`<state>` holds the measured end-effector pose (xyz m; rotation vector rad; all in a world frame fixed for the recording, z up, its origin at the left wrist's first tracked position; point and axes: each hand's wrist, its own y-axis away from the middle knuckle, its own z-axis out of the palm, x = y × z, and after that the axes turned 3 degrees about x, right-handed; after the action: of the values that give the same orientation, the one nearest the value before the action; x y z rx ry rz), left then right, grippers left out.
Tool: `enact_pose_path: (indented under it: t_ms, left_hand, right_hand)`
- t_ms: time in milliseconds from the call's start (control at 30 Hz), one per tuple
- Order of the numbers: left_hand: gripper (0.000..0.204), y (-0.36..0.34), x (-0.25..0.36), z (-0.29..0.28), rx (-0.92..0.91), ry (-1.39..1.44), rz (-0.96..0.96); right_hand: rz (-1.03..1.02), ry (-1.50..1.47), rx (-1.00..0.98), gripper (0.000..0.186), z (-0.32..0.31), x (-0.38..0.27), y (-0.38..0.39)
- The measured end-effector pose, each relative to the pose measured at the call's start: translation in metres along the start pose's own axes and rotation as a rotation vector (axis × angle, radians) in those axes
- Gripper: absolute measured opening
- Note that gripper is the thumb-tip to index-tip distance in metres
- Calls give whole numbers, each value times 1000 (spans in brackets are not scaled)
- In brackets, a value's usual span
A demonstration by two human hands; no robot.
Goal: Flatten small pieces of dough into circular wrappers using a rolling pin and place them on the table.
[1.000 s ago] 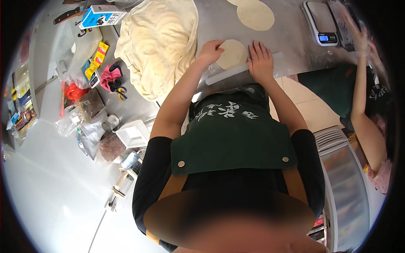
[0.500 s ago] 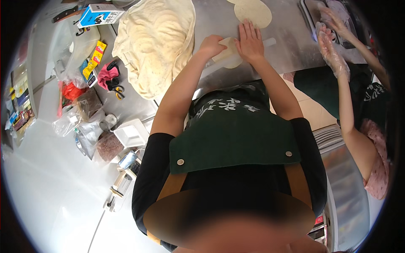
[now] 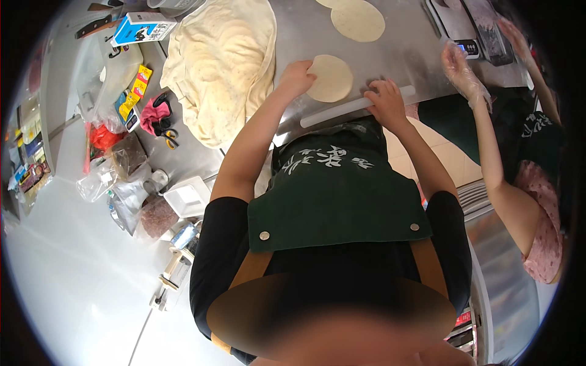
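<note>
Steel worktable [image 3: 415,58] is seen running across the upper part of the view. Large left portion is taken up by a rumpled cream cloth [image 3: 223,67], its right edge well clear of the rolled dough. A dark green apron [image 3: 336,201] is worn by the person at the table edge. At right, a co-worker's arm is reached in, hand [image 3: 461,70] covered by a clear glove and held just beside the digital scale [image 3: 453,24].

White rolling pin [image 3: 342,110] is laid slantwise near the front table edge, right end higher in view. Finished-looking dough round [image 3: 358,21] is placed farther back, overlapped with or touching another one cut off by the top of the view. Blue-and-white carton [image 3: 143,28] is stood left of the cloth.

Dough disc [image 3: 332,82] being worked is laid flat on bare steel, between the two hands, just beyond the pin. Right hand [image 3: 386,104] is half open, fingers apart and loosely bent, laid over the pin toward its right end. Left hand [image 3: 298,78] is partly curled, fingertips at the disc's left edge; whether the edge is pinched or only touched cannot be told.

Scissors [image 3: 169,137] are left below the cloth's left side, beside a pink cloth [image 3: 152,114].
</note>
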<state>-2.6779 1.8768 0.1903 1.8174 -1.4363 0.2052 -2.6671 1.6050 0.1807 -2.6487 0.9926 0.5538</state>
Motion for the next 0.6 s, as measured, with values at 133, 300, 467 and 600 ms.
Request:
enact_pose_path:
  t_ms: [133, 300, 467, 600]
  left_hand:
    - [34, 4, -15, 8, -36, -98, -38]
    - [33, -4, -23, 8, -50, 87, -23]
    - [31, -11, -24, 10, -1, 303, -52]
    - [29, -22, -27, 19, 48, 415, -102]
  right_hand:
    - [-46, -23, 30, 36, 1, 2, -18]
    - [-106, -13, -17, 38, 22, 2, -47]
    - [33, 135, 199, 47, 46, -8, -55]
    - [128, 196, 144, 50, 51, -11, -58]
